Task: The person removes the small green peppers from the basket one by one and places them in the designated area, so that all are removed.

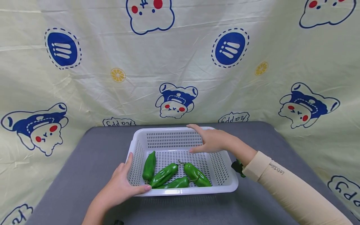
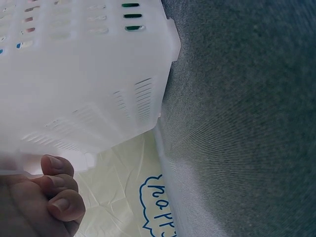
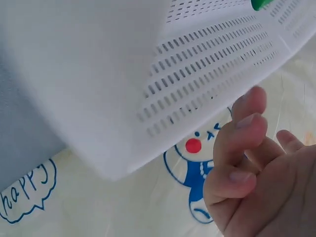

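Observation:
A white perforated plastic basket [image 1: 185,191] sits on the grey table, with several green peppers [image 1: 164,175] lying on its floor toward the front. My left hand [image 1: 121,182] grips its front left corner, thumb along the front rim and a finger up the left side. In the left wrist view, the curled fingers of that hand [image 2: 59,190] are at the basket's rim. Over the back right part of the basket hovers my right hand [image 1: 213,139], thumb and fingers spread, holding nothing. The right wrist view shows its fingers [image 3: 249,127] loosely bent near the rim.
The grey tabletop [image 1: 107,147] extends around the basket. Behind it hangs a pale curtain [image 1: 185,56] with blue cartoon prints. A dark object [image 1: 238,167] shows under the right wrist, beside the basket's right side.

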The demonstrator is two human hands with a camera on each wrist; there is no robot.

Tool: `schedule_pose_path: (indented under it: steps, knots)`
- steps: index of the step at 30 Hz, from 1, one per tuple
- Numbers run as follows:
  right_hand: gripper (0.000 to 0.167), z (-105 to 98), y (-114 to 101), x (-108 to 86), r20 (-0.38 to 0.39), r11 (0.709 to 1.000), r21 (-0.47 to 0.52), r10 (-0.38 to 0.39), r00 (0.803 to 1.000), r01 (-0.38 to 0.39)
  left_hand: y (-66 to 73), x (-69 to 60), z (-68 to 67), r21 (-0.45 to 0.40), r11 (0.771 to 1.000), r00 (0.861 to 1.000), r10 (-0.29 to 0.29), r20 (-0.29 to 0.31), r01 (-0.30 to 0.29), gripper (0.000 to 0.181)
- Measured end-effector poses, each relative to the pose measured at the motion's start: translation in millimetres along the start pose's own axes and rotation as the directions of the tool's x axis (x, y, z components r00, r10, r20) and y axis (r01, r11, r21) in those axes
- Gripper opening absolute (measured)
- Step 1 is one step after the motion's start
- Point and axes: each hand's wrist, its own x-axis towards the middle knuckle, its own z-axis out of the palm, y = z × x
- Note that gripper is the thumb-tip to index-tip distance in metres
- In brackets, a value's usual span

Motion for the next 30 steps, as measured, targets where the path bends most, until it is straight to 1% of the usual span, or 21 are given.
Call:
schedule_pose_path:
  steps: [3,6,9,12,16,19,22,26,30]
  knots:
    - [0.106,6.0,-10.2,9.0,0.041,1.0,-0.008,-0.021,0.999,0.021,0.2,-0.1,-0.5,0.0,1.0,1.0,-0.012,0.006,0.012,0.134]
    - [0.109,9.8,-19.9,17.4,0.093,0.999,-0.034,-0.014,0.996,0.017,0.1,-0.3,-1.0,0.004,1.0,1.0,-0.023,0.008,0.023,0.134]
    - [0.11,18.8,-27.0,27.6,0.146,0.997,-0.081,-0.006,0.989,0.018,-0.5,-0.5,-0.6,0.004,1.0,1.0,-0.03,0.01,0.03,0.134]
    - [0.111,32.4,-32.9,37.1,0.176,0.99,-0.139,0.018,0.984,0.007,-1.7,-0.4,0.9,0.001,0.999,0.999,-0.037,0.01,0.037,0.134]
    - [0.111,50.8,-43.3,46.3,0.225,0.976,-0.22,0.061,0.972,-0.01,-3.5,-0.8,2.3,0.002,0.999,0.999,-0.033,0.007,0.033,0.134]
    - [0.109,62.1,-49.4,50.3,0.256,0.966,-0.257,0.073,0.964,-0.005,-3.5,-1.4,2.3,0.008,1.0,1.0,-0.025,0.004,0.025,0.134]
    - [0.107,70.2,-51.8,50.9,0.271,0.96,-0.28,0.079,0.959,0.0,-2.6,-1.5,2.2,0.01,1.0,1.0,-0.022,0.004,0.022,0.133]
    - [0.102,77.3,-50.1,50.3,0.295,0.95,-0.313,0.112,0.949,-0.015,-1.2,-0.7,2.0,0.01,1.0,1.0,-0.014,-0.001,0.014,0.133]
    - [0.1,80.0,-48.1,50.4,0.316,0.942,-0.334,0.134,0.939,-0.022,-0.2,0.0,1.7,0.011,1.0,1.0,-0.008,-0.005,0.008,0.133]
